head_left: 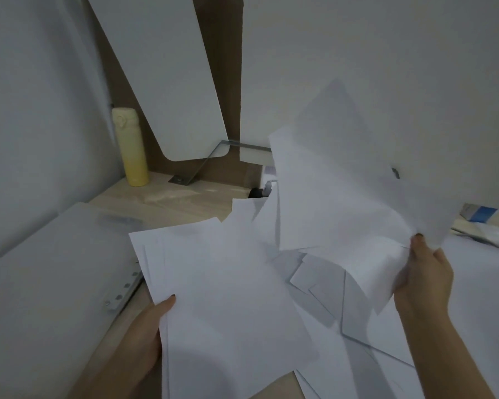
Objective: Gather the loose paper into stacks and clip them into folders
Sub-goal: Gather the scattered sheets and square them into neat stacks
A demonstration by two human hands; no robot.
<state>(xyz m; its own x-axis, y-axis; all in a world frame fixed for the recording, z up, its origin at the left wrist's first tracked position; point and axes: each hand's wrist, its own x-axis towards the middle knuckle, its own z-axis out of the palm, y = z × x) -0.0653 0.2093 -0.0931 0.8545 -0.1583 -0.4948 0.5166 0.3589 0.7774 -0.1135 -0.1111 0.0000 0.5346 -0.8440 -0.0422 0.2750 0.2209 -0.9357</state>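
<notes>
Loose white sheets [337,335] lie scattered over the light wooden desk [167,203]. My left hand [144,332] grips the left edge of a small stack of sheets [222,298], thumb on top, held above the desk. My right hand [424,272] pinches the lower right corner of a raised sheaf of paper [334,180] that bows up toward the wall. At the left lies a translucent white folder [46,272], flat, with a metal clip strip [121,292] along its right edge.
A yellow bottle [130,145] stands in the back left corner. A white board [167,70] leans on the wall above a metal bracket [193,168]. A blue and white item [481,214] lies at the far right. A dark object [257,192] shows behind the sheets.
</notes>
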